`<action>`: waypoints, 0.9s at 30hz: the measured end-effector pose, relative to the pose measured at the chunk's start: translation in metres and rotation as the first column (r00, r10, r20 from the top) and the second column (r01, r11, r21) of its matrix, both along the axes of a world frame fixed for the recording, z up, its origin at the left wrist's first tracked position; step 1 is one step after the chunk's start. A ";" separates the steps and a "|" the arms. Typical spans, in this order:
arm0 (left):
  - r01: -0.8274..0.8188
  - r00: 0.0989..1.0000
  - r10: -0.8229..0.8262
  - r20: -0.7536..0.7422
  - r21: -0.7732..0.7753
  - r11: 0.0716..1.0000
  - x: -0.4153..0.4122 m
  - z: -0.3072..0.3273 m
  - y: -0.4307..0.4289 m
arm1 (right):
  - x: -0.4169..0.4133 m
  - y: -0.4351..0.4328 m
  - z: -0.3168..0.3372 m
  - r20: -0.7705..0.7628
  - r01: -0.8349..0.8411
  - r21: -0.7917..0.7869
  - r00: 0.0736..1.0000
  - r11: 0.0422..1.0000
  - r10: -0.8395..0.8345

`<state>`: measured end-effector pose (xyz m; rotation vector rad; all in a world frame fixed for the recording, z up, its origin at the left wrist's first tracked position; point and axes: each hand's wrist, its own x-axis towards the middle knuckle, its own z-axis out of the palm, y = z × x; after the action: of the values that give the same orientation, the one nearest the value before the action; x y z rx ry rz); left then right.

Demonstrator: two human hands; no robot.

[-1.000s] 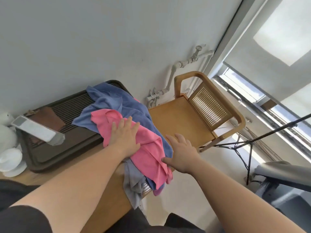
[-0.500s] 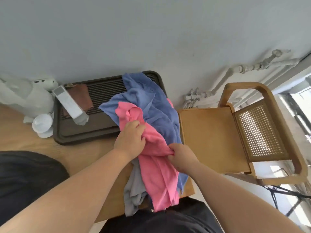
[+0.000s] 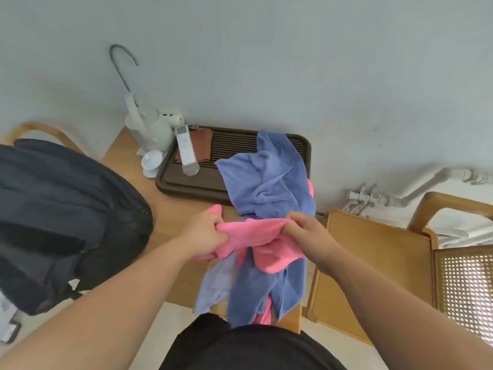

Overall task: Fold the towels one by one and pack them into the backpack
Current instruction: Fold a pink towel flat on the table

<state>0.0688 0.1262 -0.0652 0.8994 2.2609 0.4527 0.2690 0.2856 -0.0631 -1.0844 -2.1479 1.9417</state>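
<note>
Both hands grip pink towel point(image 3: 256, 233), stretched between left hand point(image 3: 205, 233) and right hand point(image 3: 306, 233).
Blue towel point(image 3: 269, 180) underneath on wooden table point(image 3: 170, 214); backpack point(image 3: 61, 217) left, grey wall point(image 3: 266, 62) behind.

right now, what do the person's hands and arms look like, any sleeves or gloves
The left hand and right hand are bare: no gloves, and no watch or ring shows. The left forearm and right forearm are bare too, no sleeve in view. The only clothing seen is a black garment at the bottom edge.
</note>
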 end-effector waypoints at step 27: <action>0.584 0.806 -0.590 0.034 0.110 0.804 -0.083 0.036 -0.085 | -0.047 -0.121 0.024 0.218 -0.147 0.743 0.976 0.654 -0.029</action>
<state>-0.0145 0.0409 -0.0291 1.5408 1.7754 0.2936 0.2222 0.1641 -0.0395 -1.0504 -2.7066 0.7283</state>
